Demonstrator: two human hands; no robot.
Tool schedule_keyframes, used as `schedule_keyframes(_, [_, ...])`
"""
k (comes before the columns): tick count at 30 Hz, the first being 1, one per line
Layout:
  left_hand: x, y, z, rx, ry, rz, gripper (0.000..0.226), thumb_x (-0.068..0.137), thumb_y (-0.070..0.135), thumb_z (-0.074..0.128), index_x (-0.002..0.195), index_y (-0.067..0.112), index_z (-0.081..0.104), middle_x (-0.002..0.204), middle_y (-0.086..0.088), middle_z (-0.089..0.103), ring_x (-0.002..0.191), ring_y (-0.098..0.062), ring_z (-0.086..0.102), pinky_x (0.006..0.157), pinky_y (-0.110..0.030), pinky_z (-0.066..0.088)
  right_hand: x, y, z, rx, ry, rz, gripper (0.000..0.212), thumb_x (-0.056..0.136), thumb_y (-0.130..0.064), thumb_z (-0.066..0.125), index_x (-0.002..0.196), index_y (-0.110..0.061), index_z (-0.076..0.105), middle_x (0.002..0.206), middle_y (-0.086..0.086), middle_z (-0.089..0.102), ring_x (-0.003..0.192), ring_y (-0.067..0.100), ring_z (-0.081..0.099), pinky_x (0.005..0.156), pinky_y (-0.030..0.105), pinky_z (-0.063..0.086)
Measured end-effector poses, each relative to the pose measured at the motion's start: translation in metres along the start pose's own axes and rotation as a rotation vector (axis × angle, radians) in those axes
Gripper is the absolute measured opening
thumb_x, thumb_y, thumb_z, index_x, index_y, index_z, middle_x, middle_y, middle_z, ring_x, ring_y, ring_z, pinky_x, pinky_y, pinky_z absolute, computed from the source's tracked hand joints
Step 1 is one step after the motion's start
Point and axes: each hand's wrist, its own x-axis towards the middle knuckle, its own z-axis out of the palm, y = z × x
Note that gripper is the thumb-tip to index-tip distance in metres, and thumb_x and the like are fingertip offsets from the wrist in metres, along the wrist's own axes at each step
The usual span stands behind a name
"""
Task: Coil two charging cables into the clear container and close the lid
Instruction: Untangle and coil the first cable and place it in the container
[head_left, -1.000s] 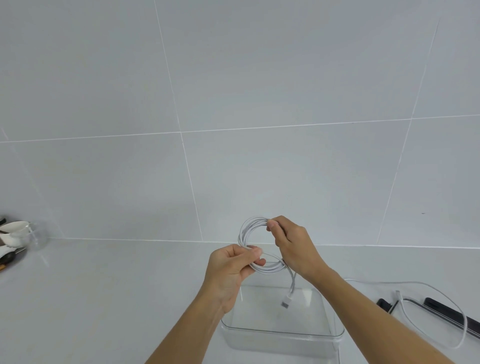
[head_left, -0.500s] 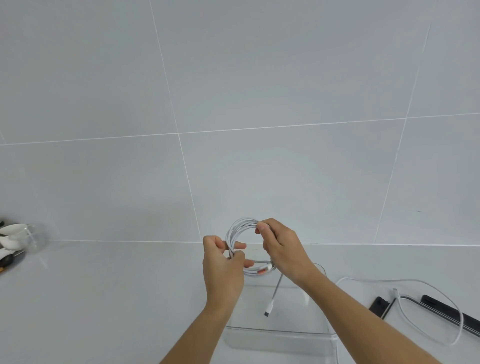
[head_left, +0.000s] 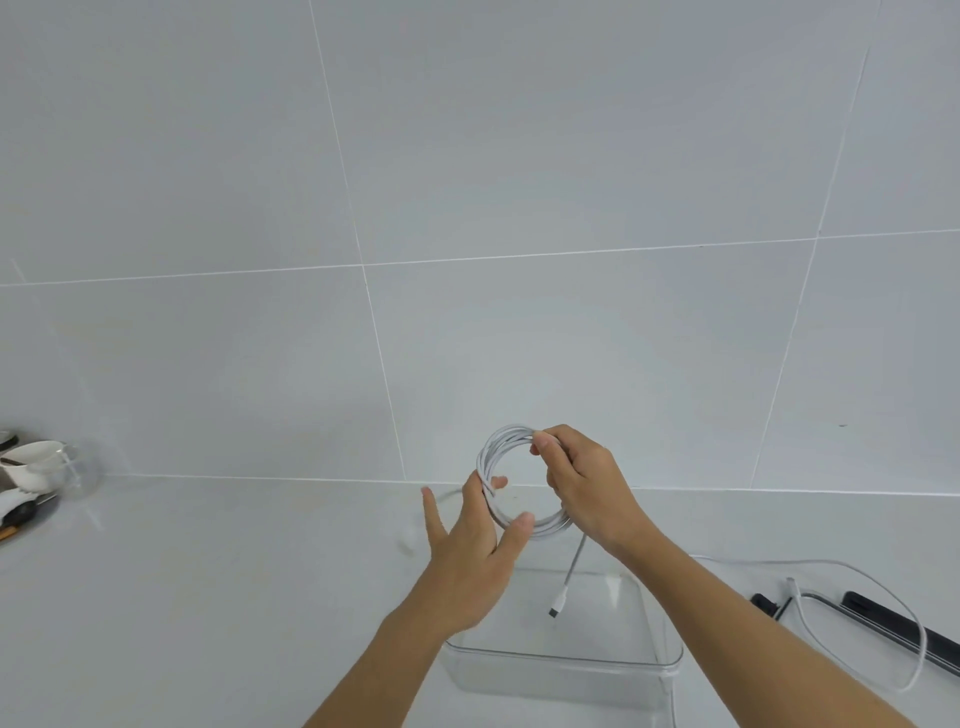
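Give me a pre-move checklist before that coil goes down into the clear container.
1. Coil held: ok. The right hand pinches the top of the white cable coil; the left hand has thumb and fingers on its lower left.
2. Coil finished: not ok. A loose tail with its connector hangs below the loops.
3. Container open and under the coil: ok. The clear container has no lid on and sits just below the hands.
4. Container free of other items: ok, only the hanging connector shows inside.
5. Second cable ready: not ok. It lies uncoiled on the counter to the right.
6. Lid within reach: cannot tell, none clearly visible.
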Motion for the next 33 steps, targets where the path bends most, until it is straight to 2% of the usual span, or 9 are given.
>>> schedule_keyframes(2, [0.0,-0.006,-0.005,-0.042,-0.067,-0.001,0.036,0.094,0.041,0.042,0.125,0.028,0.028,0.127,0.022,0.036,0.127,0.016,0.022,0.116,-0.037,0.011,-0.002,0.004,-0.003,-0.013,0.006,0.008,0.031,0.098,-0.028,0.043,0.087,-0.004,0.058,0.057,-0.001,0.039,0.044,0.004,0.036,0.043,0.013,0.03])
schedule_keyframes(4, [0.001,-0.007,-0.008,-0.091,-0.116,-0.011,0.03,0.09,0.04,0.051,0.113,0.033,0.033,0.12,0.022,0.045,0.128,-0.006,0.035,0.104,-0.03,0.032,-0.003,0.007,-0.003,-0.016,0.01,0.025,0.031,0.097,-0.029,0.043,0.086,-0.005,0.058,0.056,-0.001,0.04,0.044,0.005,0.035,0.043,0.015,0.031])
schedule_keyframes(8, [0.003,0.001,-0.008,-0.447,-0.06,-0.121,0.03,0.083,0.014,0.066,0.105,0.017,0.047,0.089,0.004,0.062,0.072,-0.011,0.063,0.078,-0.026,0.049,-0.001,0.008,-0.002,-0.019,0.006,0.028,0.031,0.097,-0.031,0.043,0.084,-0.007,0.058,0.055,-0.004,0.04,0.043,0.004,0.036,0.045,0.016,0.032])
schedule_keyframes(11, [0.002,0.006,-0.009,-0.535,0.007,-0.174,0.027,0.076,0.004,0.072,0.094,0.006,0.053,0.076,-0.001,0.066,0.057,-0.013,0.057,0.057,-0.021,0.047,-0.001,0.008,-0.003,-0.011,-0.007,0.039,0.03,0.097,-0.031,0.043,0.083,-0.009,0.058,0.054,-0.005,0.039,0.043,0.004,0.037,0.045,0.016,0.032])
schedule_keyframes(17, [0.005,-0.001,-0.012,-0.56,-0.014,-0.259,0.019,0.074,0.01,0.075,0.087,0.01,0.061,0.083,-0.004,0.074,0.085,-0.017,0.069,0.084,-0.025,0.046,0.0,0.01,0.001,0.037,0.0,0.08,0.029,0.097,-0.03,0.042,0.081,-0.01,0.057,0.054,-0.003,0.04,0.049,0.011,0.036,0.05,0.023,0.033])
schedule_keyframes(20, [0.003,-0.002,-0.011,-0.497,-0.02,-0.248,0.016,0.074,0.016,0.076,0.084,0.008,0.066,0.078,-0.002,0.066,0.078,-0.013,0.061,0.072,-0.015,0.045,-0.002,0.013,0.003,0.049,0.002,0.082,0.028,0.097,-0.03,0.043,0.082,-0.01,0.057,0.054,-0.004,0.039,0.048,0.01,0.035,0.047,0.02,0.032])
schedule_keyframes(25, [0.006,-0.004,-0.012,-0.46,-0.007,-0.298,0.014,0.072,0.021,0.077,0.078,0.014,0.067,0.055,0.005,0.035,0.05,-0.01,0.032,0.048,-0.017,0.029,-0.005,0.01,0.002,0.032,-0.017,0.0,0.03,0.096,-0.029,0.045,0.088,-0.003,0.057,0.059,-0.003,0.04,0.054,0.011,0.037,0.049,0.018,0.032])
schedule_keyframes(28, [0.006,-0.004,-0.014,-0.55,-0.056,-0.351,0.017,0.075,0.012,0.075,0.087,0.008,0.064,0.05,-0.001,0.053,0.04,-0.011,0.044,0.04,-0.02,0.034,-0.008,0.007,0.0,-0.034,-0.075,-0.131,0.024,0.096,-0.029,0.045,0.087,-0.01,0.054,0.061,-0.002,0.041,0.056,0.012,0.036,0.053,0.022,0.032])
schedule_keyframes(33, [0.009,-0.008,-0.019,-0.85,-0.051,-0.416,0.019,0.083,-0.009,0.059,0.101,-0.001,0.06,0.084,-0.018,0.071,0.074,-0.025,0.072,0.063,-0.025,0.057,-0.01,0.01,0.001,-0.235,-0.238,-0.337,0.028,0.095,-0.037,0.043,0.099,-0.012,0.055,0.063,-0.013,0.045,0.057,0.006,0.041,0.058,0.017,0.033])
